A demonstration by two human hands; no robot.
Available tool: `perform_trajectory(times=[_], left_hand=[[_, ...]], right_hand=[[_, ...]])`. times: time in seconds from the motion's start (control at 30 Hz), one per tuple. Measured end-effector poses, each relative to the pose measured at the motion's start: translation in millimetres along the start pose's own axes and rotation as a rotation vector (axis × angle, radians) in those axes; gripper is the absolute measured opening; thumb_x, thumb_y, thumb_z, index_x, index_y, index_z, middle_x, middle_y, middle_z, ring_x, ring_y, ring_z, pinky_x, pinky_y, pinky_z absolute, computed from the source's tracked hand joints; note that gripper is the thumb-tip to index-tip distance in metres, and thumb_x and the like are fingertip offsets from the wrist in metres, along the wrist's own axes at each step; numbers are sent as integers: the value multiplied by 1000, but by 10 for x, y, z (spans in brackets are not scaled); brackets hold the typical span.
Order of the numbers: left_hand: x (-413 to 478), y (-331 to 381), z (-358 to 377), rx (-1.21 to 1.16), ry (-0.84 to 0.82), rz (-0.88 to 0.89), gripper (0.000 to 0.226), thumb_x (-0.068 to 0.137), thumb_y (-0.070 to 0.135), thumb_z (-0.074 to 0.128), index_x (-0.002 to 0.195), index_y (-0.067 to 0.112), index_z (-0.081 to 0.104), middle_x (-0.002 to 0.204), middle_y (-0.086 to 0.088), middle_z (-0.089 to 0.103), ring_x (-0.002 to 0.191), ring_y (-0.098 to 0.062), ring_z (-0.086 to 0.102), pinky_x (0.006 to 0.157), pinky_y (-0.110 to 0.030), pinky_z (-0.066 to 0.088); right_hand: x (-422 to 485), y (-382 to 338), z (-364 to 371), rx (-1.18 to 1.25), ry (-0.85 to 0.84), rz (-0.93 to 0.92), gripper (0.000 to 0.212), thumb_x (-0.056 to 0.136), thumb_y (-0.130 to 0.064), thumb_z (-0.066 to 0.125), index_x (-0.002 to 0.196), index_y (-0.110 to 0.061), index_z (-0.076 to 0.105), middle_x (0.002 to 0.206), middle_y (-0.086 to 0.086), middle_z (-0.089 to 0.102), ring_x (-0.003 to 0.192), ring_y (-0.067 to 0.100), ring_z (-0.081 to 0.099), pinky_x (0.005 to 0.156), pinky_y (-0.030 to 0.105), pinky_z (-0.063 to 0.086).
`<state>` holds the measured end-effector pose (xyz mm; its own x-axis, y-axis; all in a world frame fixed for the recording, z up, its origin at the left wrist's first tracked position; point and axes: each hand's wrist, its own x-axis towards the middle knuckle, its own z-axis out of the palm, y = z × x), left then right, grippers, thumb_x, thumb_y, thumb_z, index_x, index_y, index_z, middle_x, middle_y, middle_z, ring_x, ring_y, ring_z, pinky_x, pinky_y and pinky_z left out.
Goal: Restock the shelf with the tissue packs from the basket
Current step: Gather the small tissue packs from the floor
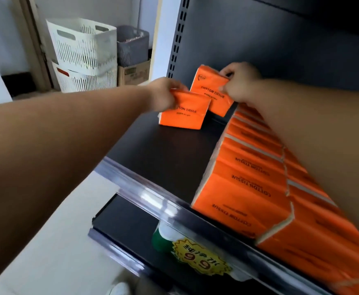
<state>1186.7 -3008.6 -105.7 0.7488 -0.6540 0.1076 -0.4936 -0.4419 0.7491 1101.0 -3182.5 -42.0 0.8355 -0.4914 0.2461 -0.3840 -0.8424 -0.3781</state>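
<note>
Left arm: nearest to me, reaching from the lower left over the shelf's front edge toward its back.
Left hand: my fingers curl over the top of the left pack and hold it.
Left pack: upright on the shelf, near the back left corner.
Right hand: my fingers pinch the top right edge of the right pack.
Right pack: tilted, just behind the left pack by the back wall; I cannot tell whether the two touch.
Row: orange packs lined along the shelf's right side from front edge to back, under my right forearm.
Tag: yellow, "9.9", below the front edge.
Beyond the left end: two stacked white baskets, a grey bin on a box.
</note>
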Motion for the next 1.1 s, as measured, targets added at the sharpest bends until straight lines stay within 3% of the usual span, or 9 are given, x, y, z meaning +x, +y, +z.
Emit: perform_trajectory(times=[0.17,0.33,0.4,0.5,0.6,0.67,0.73,0.93,1.1], left_hand=[[136,125,258,-109,41,1,46,82,-8,46,104,30,60,83,7,53,76,-12,53,54,-17,40],[257,240,521,-198,91,-56,44,77,0,37,85,39,57,119,-9,54,98,-28,61,65,-25,44],[291,273,595,-246,131,-98,40,78,2,40,96,36,51,124,-12,49,100,-31,58,62,-26,43],[347,278,740,-355,221,-211,45,83,2,46,120,23,31,126,-15,44,110,-30,51,83,-37,49],[387,278,792,-408,148,-238,52,88,0,44,132,15,22,101,-7,48,95,-22,51,70,-29,44],[398,292,773,-357,114,-227,52,90,1,38,138,13,22,100,-6,48,94,-22,49,75,-33,47],[407,310,763,-286,122,-221,54,91,3,34,143,13,23,117,-9,48,106,-26,48,91,-41,47],[407,284,802,44,137,-160,48,93,6,49,137,5,30,122,-13,53,110,-30,56,88,-36,45],[241,196,581,161,136,-157,62,94,32,61,142,11,29,135,-16,47,120,-34,51,90,-39,41]], right_hand=[[97,171,99,-169,-51,-18,39,82,-9,74,118,-21,66,119,6,66,109,24,62,97,34,49],[189,245,15,-403,-45,-45,37,82,-20,76,118,-27,69,123,-2,65,120,24,56,105,38,39],[246,264,-9,-375,-83,-65,36,85,-10,71,120,-20,69,125,2,66,118,23,59,104,34,45],[253,297,-27,-331,-102,-72,29,91,-5,58,115,-17,71,120,6,68,113,23,62,102,36,48],[200,317,-47,-294,-116,-105,29,91,-5,55,112,-18,73,120,4,68,114,23,61,102,37,48],[172,343,-58,-282,-120,-115,31,92,-4,54,114,-17,72,122,5,67,115,23,60,103,37,47],[147,372,-61,-272,-132,-110,34,92,-1,53,117,-16,70,123,7,66,116,23,60,104,39,47],[78,447,-74,-248,-189,-118,43,91,2,49,126,-19,64,128,7,63,117,25,59,104,44,46],[-74,369,-92,-193,-169,-155,38,89,-6,60,126,-16,61,126,7,62,114,23,59,101,40,48]])
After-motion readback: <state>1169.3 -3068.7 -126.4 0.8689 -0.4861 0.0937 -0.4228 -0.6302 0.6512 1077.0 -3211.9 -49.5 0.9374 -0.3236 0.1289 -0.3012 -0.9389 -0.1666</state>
